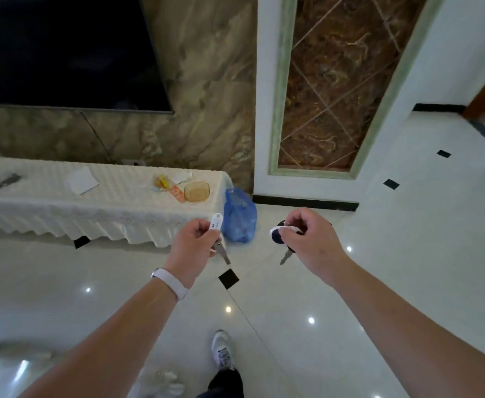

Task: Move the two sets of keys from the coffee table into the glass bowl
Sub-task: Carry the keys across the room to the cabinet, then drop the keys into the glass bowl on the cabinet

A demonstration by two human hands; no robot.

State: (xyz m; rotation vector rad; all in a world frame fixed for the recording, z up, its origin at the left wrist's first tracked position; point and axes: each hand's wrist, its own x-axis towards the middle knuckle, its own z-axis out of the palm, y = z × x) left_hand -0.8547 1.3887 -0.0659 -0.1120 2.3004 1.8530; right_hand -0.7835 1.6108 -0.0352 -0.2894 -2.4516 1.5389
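My left hand (pixel 195 242) is closed on a set of keys with a white tag (pixel 216 222); a metal key hangs below the fist. My right hand (pixel 307 239) grips a second set of keys with a dark blue and white fob (pixel 276 235), and a black-headed key dangles under it. Both hands are held out over the floor, in front of me. The amber glass bowl (pixel 197 191) stands near the right end of a low cabinet covered with a white cloth (pixel 63 208), beyond and a little above my left hand.
Beside the bowl lie orange-yellow packets (pixel 166 185) and white paper (pixel 82 180). A blue plastic bag (pixel 240 218) sits on the floor at the cabinet's right end. A dark TV hangs above. The floor is glossy white tile; my shoe (pixel 222 350) shows below.
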